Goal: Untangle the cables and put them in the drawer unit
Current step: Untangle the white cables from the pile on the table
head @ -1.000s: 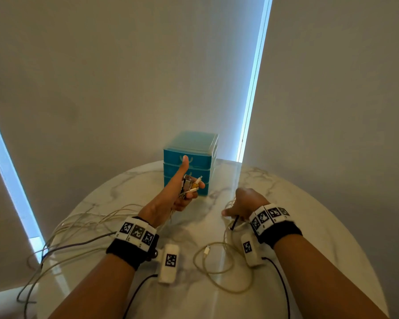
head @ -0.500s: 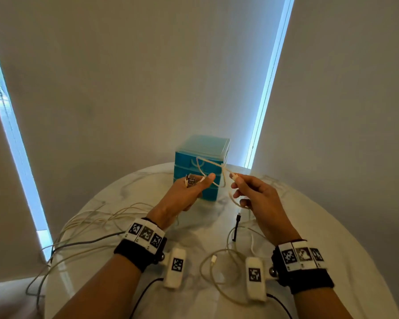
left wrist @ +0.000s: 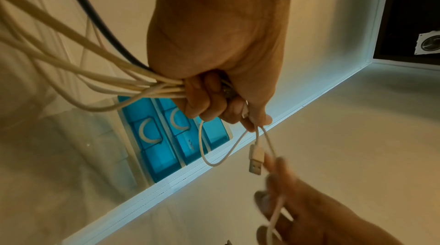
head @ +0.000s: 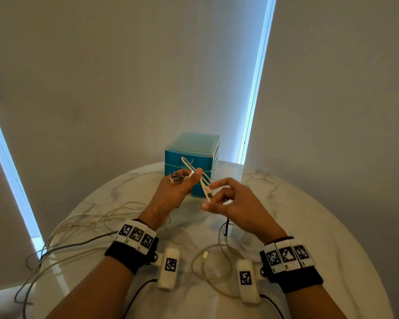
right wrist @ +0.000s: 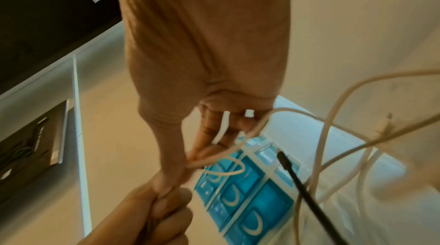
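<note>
My left hand (head: 187, 178) is raised in front of the blue drawer unit (head: 194, 146) and grips a bundle of beige cables (left wrist: 95, 72) with metal plugs (head: 176, 177) sticking out above the fist. Its thumb also pinches a short white cable (head: 189, 165), which forms a loop (left wrist: 212, 163). The cable's USB plug (left wrist: 256, 160) hangs down beside the loop. My right hand (head: 207, 195) is just right of it, its fingers curled round the same white cable (right wrist: 222, 126). All the drawers (right wrist: 250, 202) are closed.
The round marble table (head: 320, 238) carries a loose beige cable loop (head: 207, 270) and a black plug end (head: 226, 226) below my right hand. Several long cables (head: 67, 238) trail left over the table's edge. Wall and blinds stand close behind the unit.
My right hand lifted off the table with the white cable and met my left hand. The left thumb, straight up before, has folded down onto that cable.
</note>
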A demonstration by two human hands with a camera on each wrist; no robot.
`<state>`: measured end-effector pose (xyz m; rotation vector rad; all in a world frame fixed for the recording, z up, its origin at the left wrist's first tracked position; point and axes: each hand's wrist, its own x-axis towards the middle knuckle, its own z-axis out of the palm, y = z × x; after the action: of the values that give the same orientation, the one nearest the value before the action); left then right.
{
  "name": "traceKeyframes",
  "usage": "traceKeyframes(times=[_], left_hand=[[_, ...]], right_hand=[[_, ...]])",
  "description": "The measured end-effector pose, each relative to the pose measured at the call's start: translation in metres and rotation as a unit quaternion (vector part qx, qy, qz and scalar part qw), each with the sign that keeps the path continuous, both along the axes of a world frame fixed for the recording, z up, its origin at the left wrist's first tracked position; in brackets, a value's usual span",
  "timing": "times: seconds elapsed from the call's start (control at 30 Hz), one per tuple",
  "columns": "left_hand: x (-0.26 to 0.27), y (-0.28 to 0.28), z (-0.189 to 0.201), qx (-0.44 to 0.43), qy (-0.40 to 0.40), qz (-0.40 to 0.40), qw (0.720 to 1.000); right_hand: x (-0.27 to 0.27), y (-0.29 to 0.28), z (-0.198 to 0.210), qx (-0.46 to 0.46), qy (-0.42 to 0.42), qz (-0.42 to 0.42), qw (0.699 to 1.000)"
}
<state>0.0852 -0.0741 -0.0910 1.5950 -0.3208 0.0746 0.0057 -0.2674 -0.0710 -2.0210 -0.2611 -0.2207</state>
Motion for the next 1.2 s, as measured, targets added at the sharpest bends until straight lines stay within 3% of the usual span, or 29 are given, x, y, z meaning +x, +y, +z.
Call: traceKeyframes(times=[0.1,0.17,0.23,0.3,0.47,0.7,1.0,1.07,1.2], left_hand=[[0.005,0.003,0.000,-0.037,0.017,-0.010,0.999],[0.007,0.004,0.000,-0.054,0.022,-0.021,0.998],[0.007,0.004,-0.001,-0.053,0.023,-0.031,0.998],[0.006,0.004,-0.001,-0.050,0.027,-0.038,0.998],[0.005,0.005,0.001,-0.057,0.040,-0.038,0.997],[0.003,0.007,0.003,-0.060,0.058,-0.055,0.995],[-0.001,0.003,0.003,0.026,0.044,-0.070,0.996],[-0.003,0.003,0.004,0.025,0.036,-0.068,0.997],[-0.001,0.008,0.013,-0.057,0.074,-0.078,0.993]], right_hand=[[0.002,-0.021,0.004,0.141,-0.110,-0.132,0.975],[0.005,-0.036,0.000,0.155,-0.145,-0.277,0.937],[0.005,-0.041,-0.005,0.147,-0.160,-0.338,0.916],[0.004,-0.036,-0.004,0.153,-0.192,-0.321,0.915],[0.001,0.001,-0.003,0.071,-0.146,-0.110,0.981],[0.008,0.005,-0.015,-0.001,-0.093,-0.001,0.996],[0.006,0.008,-0.010,0.090,-0.177,-0.086,0.976],[0.006,0.001,-0.005,0.186,-0.179,-0.128,0.957],[0.005,-0.022,0.002,0.408,-0.117,-0.160,0.891]])
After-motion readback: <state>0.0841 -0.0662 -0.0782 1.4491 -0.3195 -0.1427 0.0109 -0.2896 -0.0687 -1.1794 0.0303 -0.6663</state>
